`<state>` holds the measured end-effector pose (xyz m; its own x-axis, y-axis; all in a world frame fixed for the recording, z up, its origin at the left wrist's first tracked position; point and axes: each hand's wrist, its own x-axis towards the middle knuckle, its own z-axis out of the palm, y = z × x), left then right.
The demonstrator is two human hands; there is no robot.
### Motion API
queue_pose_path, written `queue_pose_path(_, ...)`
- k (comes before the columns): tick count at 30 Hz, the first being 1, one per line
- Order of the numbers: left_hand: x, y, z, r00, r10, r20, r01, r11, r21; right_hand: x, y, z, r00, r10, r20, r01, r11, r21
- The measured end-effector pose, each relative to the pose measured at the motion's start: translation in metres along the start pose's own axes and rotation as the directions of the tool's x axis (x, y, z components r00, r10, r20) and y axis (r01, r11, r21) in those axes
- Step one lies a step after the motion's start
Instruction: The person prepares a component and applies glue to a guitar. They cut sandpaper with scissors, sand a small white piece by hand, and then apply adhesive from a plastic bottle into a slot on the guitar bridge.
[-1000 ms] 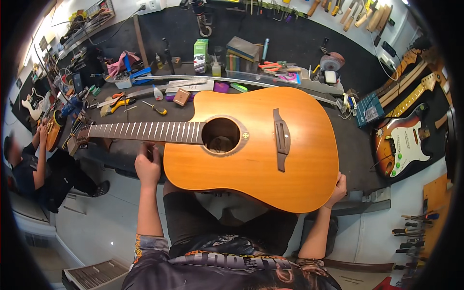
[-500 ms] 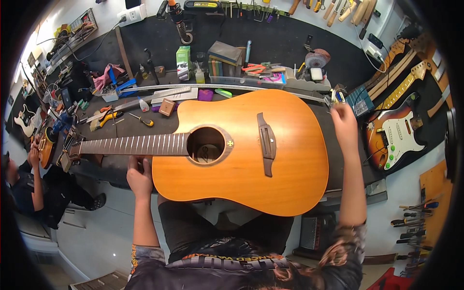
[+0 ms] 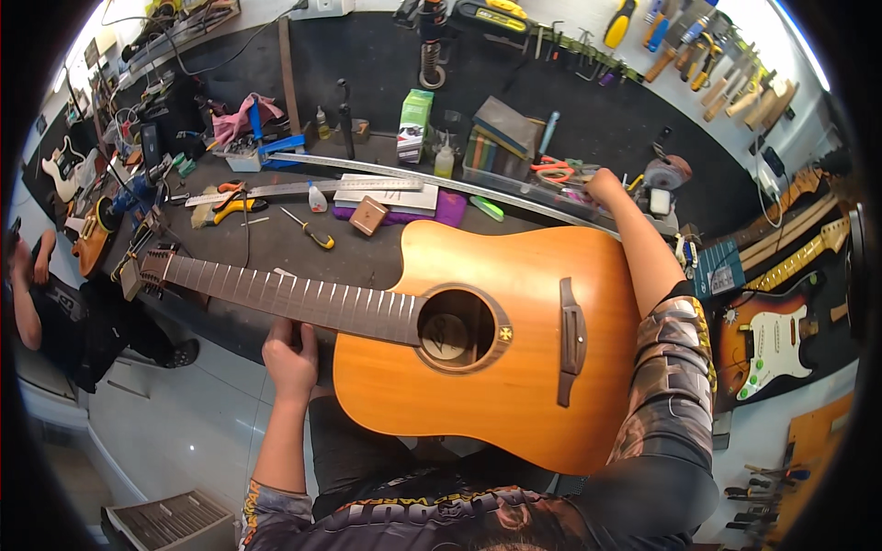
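Note:
An acoustic guitar (image 3: 514,395) with a cutaway, no strings over its soundhole and an orange-brown top rests across my lap and the bench edge. Its fretted neck (image 3: 294,294) points left. Below the neck, near the body, my left hand (image 3: 290,363) is closed with its fingertips at the neck's underside; the far side of the grip is hidden. My right arm stretches over the guitar's lower end. At its tip my right hand (image 3: 603,188) is down at a clear tray (image 3: 514,184) by orange-handled pliers (image 3: 554,169); its fingers are mostly hidden.
On the bench lie a long metal straightedge (image 3: 404,173), a small wooden block (image 3: 368,216), a screwdriver (image 3: 308,228) and a green-and-white box (image 3: 414,126). A sunburst electric guitar (image 3: 776,340) is at the right. Another person (image 3: 69,312) works at the far left.
My right hand has moved left and away from the bench's right side to the tray. The view has shifted, and the guitar appears more tilted. My left hand stays by the neck.

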<state>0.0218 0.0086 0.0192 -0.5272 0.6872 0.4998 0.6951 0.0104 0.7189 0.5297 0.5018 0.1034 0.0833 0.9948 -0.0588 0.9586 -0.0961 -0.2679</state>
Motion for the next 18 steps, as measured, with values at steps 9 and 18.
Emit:
queue_pose_path(9, 0.001, -0.001, -0.006, 1.000, 0.021, 0.002, -0.021, 0.999, 0.034, 0.005, -0.023, -0.016, 0.893, 0.280, 0.351, -0.400, 0.852, 0.338)
queue_pose_path(18, 0.000, 0.001, -0.006, 0.999, 0.033, -0.017, -0.032, 0.999, 0.031, -0.017, -0.024, -0.046, 0.996, 0.094, 0.012, -0.077, 0.727, 0.683)
